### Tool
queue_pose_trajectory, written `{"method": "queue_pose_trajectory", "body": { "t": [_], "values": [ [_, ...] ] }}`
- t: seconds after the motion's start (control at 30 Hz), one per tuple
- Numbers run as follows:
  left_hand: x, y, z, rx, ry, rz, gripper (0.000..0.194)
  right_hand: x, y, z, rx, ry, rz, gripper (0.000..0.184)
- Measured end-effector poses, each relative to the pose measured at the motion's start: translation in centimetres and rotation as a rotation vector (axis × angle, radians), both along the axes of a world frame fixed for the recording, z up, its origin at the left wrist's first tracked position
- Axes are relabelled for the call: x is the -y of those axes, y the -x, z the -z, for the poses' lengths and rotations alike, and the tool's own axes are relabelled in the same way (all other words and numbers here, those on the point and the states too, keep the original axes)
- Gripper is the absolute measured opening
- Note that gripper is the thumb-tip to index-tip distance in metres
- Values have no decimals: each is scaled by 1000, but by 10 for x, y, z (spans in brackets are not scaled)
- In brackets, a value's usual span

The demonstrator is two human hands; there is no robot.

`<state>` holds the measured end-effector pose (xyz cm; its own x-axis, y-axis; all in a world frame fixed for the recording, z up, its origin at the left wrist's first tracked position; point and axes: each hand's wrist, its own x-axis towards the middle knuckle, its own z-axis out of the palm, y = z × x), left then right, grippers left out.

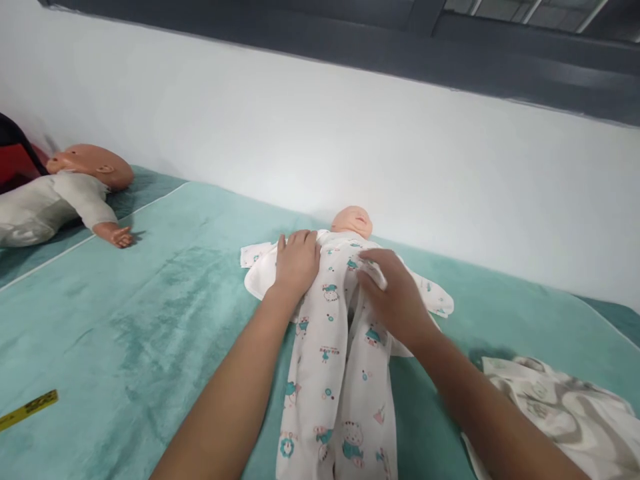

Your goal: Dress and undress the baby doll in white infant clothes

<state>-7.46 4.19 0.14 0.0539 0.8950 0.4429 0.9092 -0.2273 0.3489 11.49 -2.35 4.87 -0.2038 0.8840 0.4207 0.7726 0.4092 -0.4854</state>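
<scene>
Green, soft-looking cloth (pixel 165 320) covers the surface across the lower part of the view and meets a plain white wall (pixel 280 127), with a dark frame (pixel 320 30) running above it and bars showing at upper right. On the cloth, at the centre, white baby clothes (pixel 327 353) printed with small teal and pink animals lie lengthwise, their two long legs reaching the bottom edge and printed sleeves spread to either side. Far left, partly cut off, a larger doll (pixel 37 203) with a cream cloth body lies near the wall, one arm stretched out. At lower right is a crumpled patterned cloth (pixel 565 407), white with grey-brown shapes. The left hand (pixel 299 261) rests palm down on the upper clothes, fingers extended and clamped on nothing. The right hand (pixel 393 293) is over the other side of the chest, thumb and forefinger curved with their tips slightly apart at the fabric (whether they touch it, I cannot tell). Just beyond the hands, near the wall, the small pink head (pixel 353 222) of a baby doll pokes out above the clothes. Smallest is a yellow strip (pixel 30 409) with dark markings at the lower left edge
</scene>
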Motion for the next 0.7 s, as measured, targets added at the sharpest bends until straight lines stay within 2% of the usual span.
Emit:
{"method": "queue_pose_trajectory", "body": {
  "t": [0.07, 0.13, 0.23, 0.33, 0.47, 0.53, 0.7],
  "values": [
    [-9, 2, 3, -56, 82, -27, 35, -35, 28, -4, 96, 20, -39, 29],
    [-17, 10, 4, -82, 155, -78, 32, -66, 45, -7, 276, 59, -140, 28],
    [-25, 25, 2, -71, 225, -185, 29, -94, 52, -10, 507, 170, -175, 24],
    [-29, 36, 0, -33, 283, -276, 29, -100, 44, -13, 599, 264, -193, 21],
    [-28, 41, -1, -4, 299, -293, 30, -99, 36, -14, 574, 238, -237, 31],
    [-26, 42, -1, 4, 295, -278, 31, -106, 43, -14, 582, 254, -274, 36],
    [-27, 44, 0, 13, 299, -267, 32, -134, 81, -14, 696, 303, -484, 36]
  ]
}}
